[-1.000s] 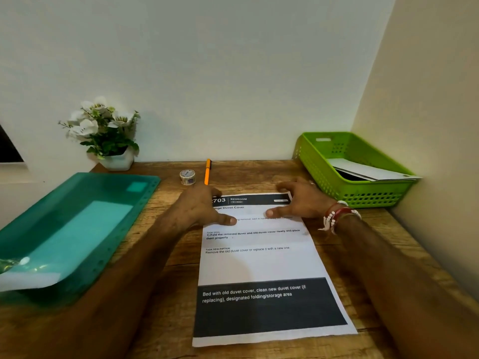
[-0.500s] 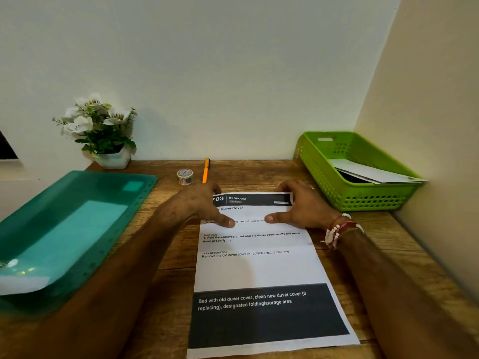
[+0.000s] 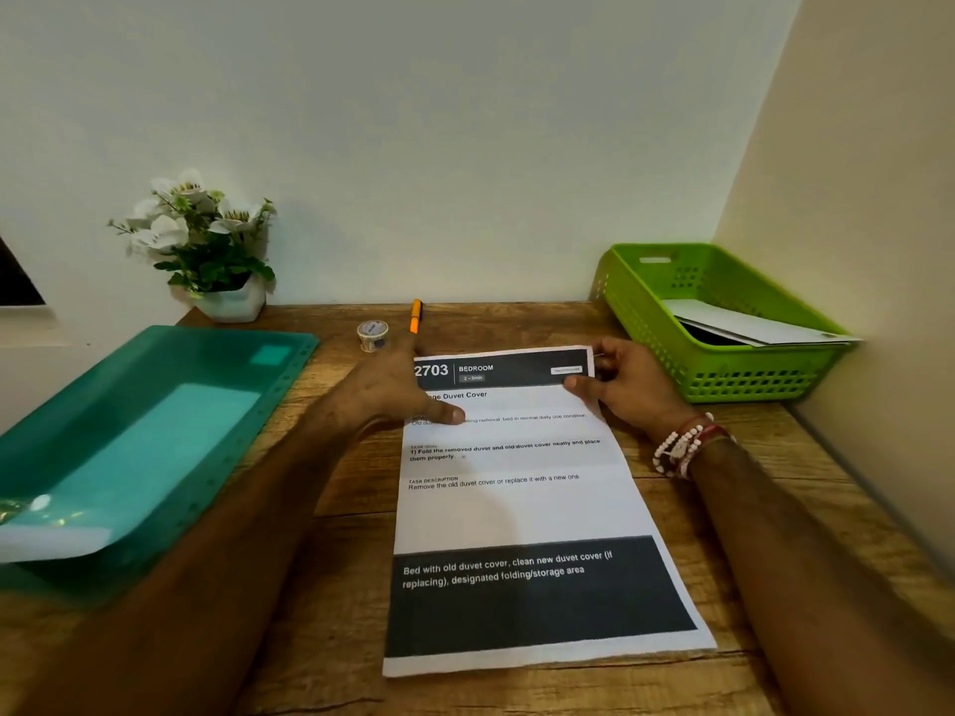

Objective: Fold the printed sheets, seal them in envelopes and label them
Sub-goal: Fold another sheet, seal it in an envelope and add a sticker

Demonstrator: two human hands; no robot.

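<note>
- The sheet (image 3: 517,509) lies flat on the worktop (image 3: 666,509), printed side up, its long side running away from us.
- The left grip (image 3: 393,390) rests open on the sheet's far left corner, with the thumb pressed on the paper. It hides this corner and the start of some printed lines.
- The right grip (image 3: 630,390) pinches the far right corner, thumb above and fingers curled behind the edge. We cannot see the fingertips.
- A basket (image 3: 651,323) at far right holds white papers (image 3: 749,325). Something dark lies under them, and we cannot tell what.
- A green folder (image 3: 155,431) at left is cut off by the frame.
- A pen (image 3: 415,317) and a tape roll (image 3: 372,335) lie just behind the left grip.
</note>
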